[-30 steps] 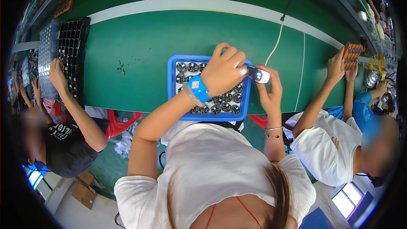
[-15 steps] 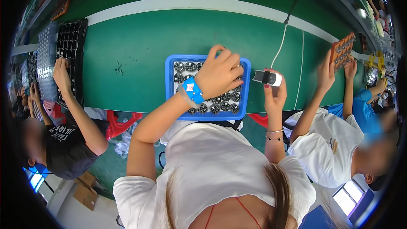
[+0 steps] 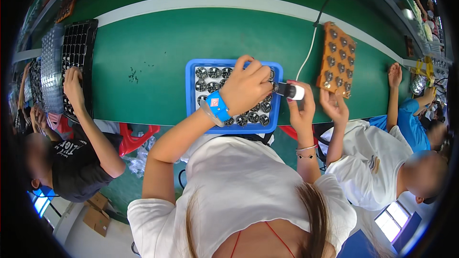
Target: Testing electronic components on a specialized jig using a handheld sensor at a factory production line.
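Observation:
A blue tray (image 3: 190, 67) with a white lining holds rows of round black-and-silver parts (image 3: 213, 72) on the green table. Over its right half, my left hand (image 3: 245, 85) is closed with bent fingers; its fingertips pinch a round black part (image 3: 274, 87) at the tray's right side. My right hand (image 3: 303, 107), just right of the tray, grips a white-and-black corded device (image 3: 295, 91). The device's dark end meets the round part at my left fingertips. My left hand and wrist cover several parts in the tray.
A white cable (image 3: 308, 57) runs up from the device to a black cord. On the right, a co-worker's hand (image 3: 334, 107) holds an orange board (image 3: 338, 59) of metal parts. Small dark bits (image 3: 133, 74) lie left of the tray. A black gridded tray (image 3: 79, 43) stands farther left, beside another co-worker's hand.
My right hand has brought the corded device left to the part at my left fingertips. My left hand has barely moved. The co-worker's orange board has come left and lies flatter.

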The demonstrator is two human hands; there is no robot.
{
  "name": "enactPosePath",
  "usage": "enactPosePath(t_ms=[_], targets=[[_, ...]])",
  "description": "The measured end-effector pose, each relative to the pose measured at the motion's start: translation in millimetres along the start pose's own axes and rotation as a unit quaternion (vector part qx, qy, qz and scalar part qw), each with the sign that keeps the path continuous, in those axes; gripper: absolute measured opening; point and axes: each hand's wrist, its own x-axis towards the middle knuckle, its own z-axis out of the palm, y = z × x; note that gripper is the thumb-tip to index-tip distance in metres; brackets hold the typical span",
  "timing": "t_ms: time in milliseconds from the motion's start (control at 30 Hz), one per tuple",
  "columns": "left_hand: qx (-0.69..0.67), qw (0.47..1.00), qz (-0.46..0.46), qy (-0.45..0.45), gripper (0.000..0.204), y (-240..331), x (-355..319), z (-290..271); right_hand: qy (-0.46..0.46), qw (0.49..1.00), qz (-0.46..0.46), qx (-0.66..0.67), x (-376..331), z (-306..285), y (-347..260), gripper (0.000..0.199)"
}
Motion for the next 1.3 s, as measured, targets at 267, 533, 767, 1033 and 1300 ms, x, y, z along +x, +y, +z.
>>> enactPosePath(t_ms=[267, 533, 767, 1033, 1300], targets=[[0.013, 1.000, -0.013, -0.001, 0.013, -0.7, -7.9, -9.7, 0.030, 0.999, 0.008, 0.039, -3.8, 1.8, -8.3, 0.032], [0.013, 1.000, -0.014, -0.008, 0.013, -7.3, -24.7, -11.5, -0.061, 0.993, -0.062, -0.073, 8.3, 11.8, -16.8, 0.034], [-0.003, 0.999, -0.036, 0.016, 0.012, -3.7, -25.7, -14.9, -0.078, 0.991, -0.078, -0.076, 8.9, 16.7, -15.6, 0.033], [0.026, 0.997, -0.075, 0.021, 0.014, -1.6, -33.0, -15.6, -0.006, 0.998, 0.000, 0.064, 0.0, 9.0, -6.7, 0.035], [0.043, 0.996, -0.078, 0.006, 0.016, -5.3, -50.1, -22.2, -0.110, 0.982, -0.115, -0.099, 18.1, 22.6, -30.8, 0.035]])
